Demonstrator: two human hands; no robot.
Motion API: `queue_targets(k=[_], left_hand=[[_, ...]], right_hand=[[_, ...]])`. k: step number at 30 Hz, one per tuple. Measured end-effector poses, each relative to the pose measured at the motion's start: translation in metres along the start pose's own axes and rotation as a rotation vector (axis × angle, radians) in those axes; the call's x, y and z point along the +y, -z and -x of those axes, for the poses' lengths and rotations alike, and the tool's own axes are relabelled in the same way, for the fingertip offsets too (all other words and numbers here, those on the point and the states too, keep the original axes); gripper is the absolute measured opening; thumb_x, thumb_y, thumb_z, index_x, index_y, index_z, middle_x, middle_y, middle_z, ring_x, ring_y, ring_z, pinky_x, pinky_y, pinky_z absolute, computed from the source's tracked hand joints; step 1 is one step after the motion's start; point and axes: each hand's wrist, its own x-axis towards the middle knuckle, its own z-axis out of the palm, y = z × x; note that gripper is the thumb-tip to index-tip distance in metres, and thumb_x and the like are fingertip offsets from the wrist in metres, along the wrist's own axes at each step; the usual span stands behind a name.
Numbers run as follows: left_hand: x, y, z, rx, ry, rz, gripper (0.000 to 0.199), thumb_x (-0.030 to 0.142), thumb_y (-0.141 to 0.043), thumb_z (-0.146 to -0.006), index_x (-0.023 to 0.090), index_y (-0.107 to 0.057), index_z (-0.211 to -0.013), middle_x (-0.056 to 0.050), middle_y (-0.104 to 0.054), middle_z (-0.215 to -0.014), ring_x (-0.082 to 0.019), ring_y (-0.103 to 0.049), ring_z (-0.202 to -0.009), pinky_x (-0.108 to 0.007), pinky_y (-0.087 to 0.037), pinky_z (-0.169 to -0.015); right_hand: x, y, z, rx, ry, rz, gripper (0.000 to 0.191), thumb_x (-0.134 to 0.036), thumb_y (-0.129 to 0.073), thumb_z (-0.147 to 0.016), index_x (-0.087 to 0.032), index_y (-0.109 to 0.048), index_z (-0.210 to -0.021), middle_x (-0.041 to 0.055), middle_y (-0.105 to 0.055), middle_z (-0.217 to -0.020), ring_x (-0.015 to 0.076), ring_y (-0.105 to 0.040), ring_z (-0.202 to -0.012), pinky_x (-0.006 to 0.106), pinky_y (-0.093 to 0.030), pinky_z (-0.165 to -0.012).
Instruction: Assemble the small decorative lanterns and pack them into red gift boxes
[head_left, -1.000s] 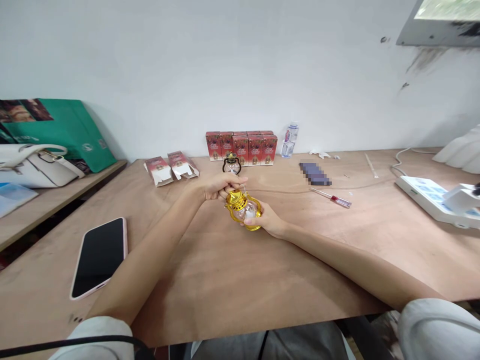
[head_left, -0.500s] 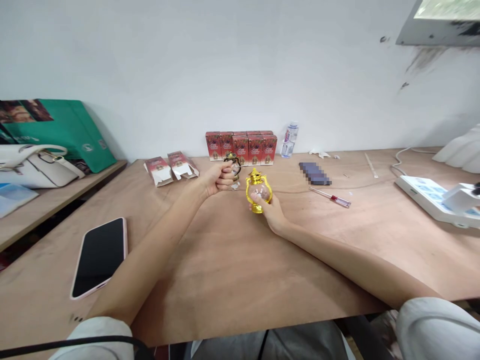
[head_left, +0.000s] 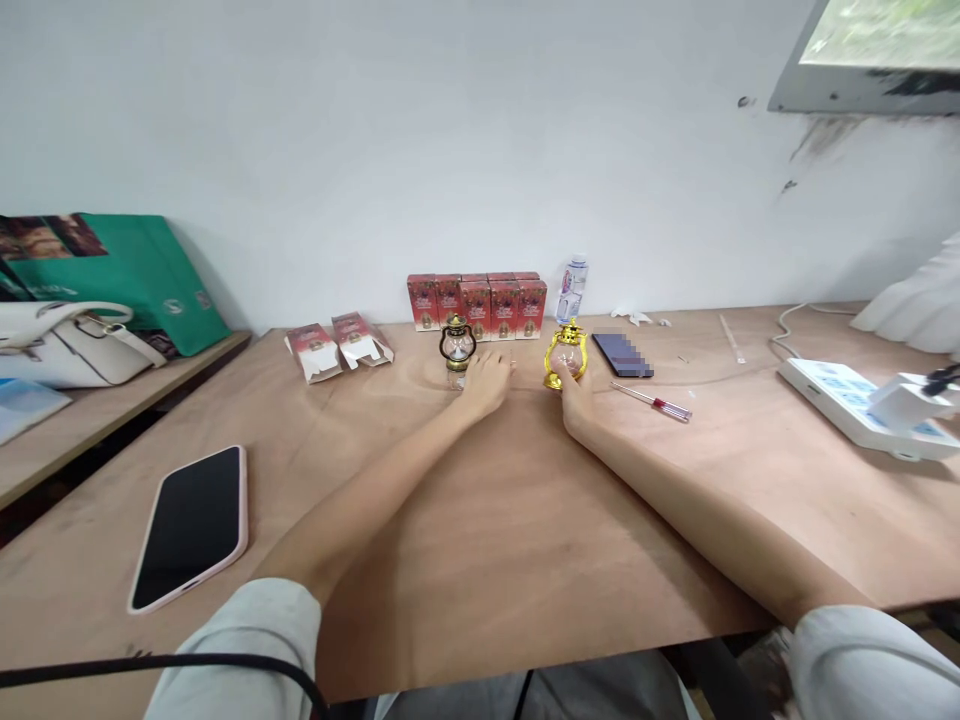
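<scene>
My right hand grips a small gold lantern with a clear globe, holding it tilted near the table top. My left hand lies low at the table surface, palm down, with its fingers stretched forward. Just left of those fingers stands a dark bronze lantern, upright and of similar shape. A small clear scrap lies in front of the bronze lantern. Behind both lanterns stand several red printed boxes in rows against the wall.
Two opened red boxes lie at the back left. A clear bottle, a dark phone and a screwdriver are on the right, with a power strip beyond. A larger phone lies by my left arm.
My left hand has let go of the bronze lantern, which now stands on the table, and has shifted right. My right hand has carried the gold lantern right and farther from me.
</scene>
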Motion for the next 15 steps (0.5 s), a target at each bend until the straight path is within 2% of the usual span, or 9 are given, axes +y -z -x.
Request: queue_targets(k=[4, 9, 12, 15], left_hand=[[-0.009, -0.015, -0.005, -0.030, -0.018, -0.134, 0.029, 0.021, -0.037, -0.096, 0.008, -0.061, -0.108, -0.022, -0.063, -0.116, -0.030, -0.052, -0.118, -0.046, -0.029, -0.101], [-0.013, -0.019, -0.002, -0.046, -0.046, -0.210, 0.028, 0.027, -0.043, -0.095, 0.009, -0.060, -0.108, -0.022, -0.064, -0.115, -0.031, -0.054, -0.116, -0.045, -0.030, -0.099], [-0.008, -0.014, 0.005, -0.022, -0.055, -0.221, 0.030, 0.031, -0.042, -0.095, 0.009, -0.058, -0.108, -0.023, -0.062, -0.117, -0.032, -0.054, -0.115, -0.045, -0.031, -0.098], [0.012, 0.009, 0.013, 0.068, -0.077, -0.094, 0.024, 0.030, -0.042, -0.094, 0.013, -0.059, -0.098, -0.017, -0.064, -0.110, -0.028, -0.056, -0.109, -0.041, -0.036, -0.095]], right_hand=[[-0.003, -0.003, 0.003, -0.005, -0.006, -0.053, 0.047, -0.048, -0.068, -0.068, -0.022, -0.056, -0.105, 0.0052, -0.065, -0.112, 0.0220, -0.060, -0.109, 0.038, -0.045, -0.098], [-0.004, -0.003, 0.002, 0.008, -0.026, -0.024, 0.046, -0.049, -0.071, -0.066, -0.022, -0.059, -0.101, 0.0050, -0.066, -0.107, 0.0228, -0.060, -0.105, 0.038, -0.046, -0.095], [-0.003, -0.003, 0.002, -0.002, -0.022, -0.042, 0.049, -0.050, -0.070, -0.066, -0.020, -0.058, -0.103, 0.0061, -0.066, -0.109, 0.0229, -0.060, -0.105, 0.039, -0.045, -0.095], [-0.001, -0.003, 0.001, -0.025, -0.016, -0.065, 0.052, -0.052, -0.070, -0.067, -0.019, -0.058, -0.105, 0.0065, -0.067, -0.109, 0.0229, -0.061, -0.105, 0.039, -0.046, -0.095]])
